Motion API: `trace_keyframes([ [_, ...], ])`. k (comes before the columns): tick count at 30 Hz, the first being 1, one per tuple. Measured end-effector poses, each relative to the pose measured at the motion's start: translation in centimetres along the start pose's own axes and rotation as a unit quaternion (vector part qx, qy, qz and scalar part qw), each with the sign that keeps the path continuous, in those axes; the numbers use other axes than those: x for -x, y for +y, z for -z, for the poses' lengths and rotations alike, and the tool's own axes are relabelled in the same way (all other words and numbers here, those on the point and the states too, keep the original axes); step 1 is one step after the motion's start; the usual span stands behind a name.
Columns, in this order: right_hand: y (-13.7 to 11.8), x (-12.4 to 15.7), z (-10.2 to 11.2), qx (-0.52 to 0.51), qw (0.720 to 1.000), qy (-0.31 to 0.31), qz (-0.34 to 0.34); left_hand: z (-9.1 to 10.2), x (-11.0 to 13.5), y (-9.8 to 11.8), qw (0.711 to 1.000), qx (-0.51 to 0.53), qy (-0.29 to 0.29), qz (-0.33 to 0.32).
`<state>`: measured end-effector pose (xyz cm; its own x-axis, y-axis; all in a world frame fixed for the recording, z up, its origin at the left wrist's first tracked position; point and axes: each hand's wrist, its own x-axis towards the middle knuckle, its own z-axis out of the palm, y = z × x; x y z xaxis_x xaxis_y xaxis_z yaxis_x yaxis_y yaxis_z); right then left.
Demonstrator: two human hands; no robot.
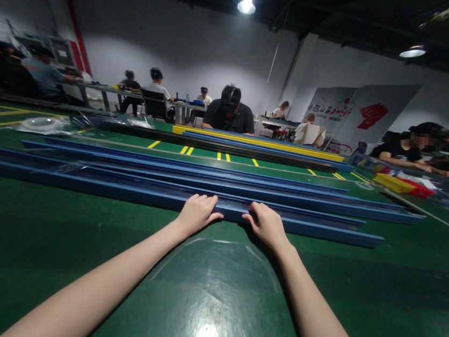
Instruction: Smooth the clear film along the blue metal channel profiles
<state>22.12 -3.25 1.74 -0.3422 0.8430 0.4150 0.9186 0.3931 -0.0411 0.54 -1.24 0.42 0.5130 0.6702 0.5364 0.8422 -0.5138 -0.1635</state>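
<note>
Several long blue channel strips (124, 192) lie side by side across the green table (38, 239), running left to right. My left hand (197, 212) rests on the nearest strip, its fingers curled over the strip's top edge. My right hand (266, 223) grips the same strip a short way to the right, fingers also hooked over the edge. Both arms reach forward from the table's near edge. The fingertips are hidden behind the strip's rim.
More blue and yellow strips (260, 143) lie further back. Clear plastic wrapping (43, 124) sits at the far left, and a yellow and red object (403, 184) at the far right. Several people sit at tables behind, one directly opposite (229, 116).
</note>
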Motion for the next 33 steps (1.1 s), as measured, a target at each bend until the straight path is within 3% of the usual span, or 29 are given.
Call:
trace_keyframes([
  [17,-0.38,-0.03,-0.18,0.051,0.994,0.058,0.076,-0.09,0.06,-0.09,1.0,-0.002,0.013,-0.005],
  [33,-0.55,-0.72,0.42,0.102,0.99,0.044,0.09,0.07,0.13,-0.05,1.0,0.014,0.008,-0.02],
])
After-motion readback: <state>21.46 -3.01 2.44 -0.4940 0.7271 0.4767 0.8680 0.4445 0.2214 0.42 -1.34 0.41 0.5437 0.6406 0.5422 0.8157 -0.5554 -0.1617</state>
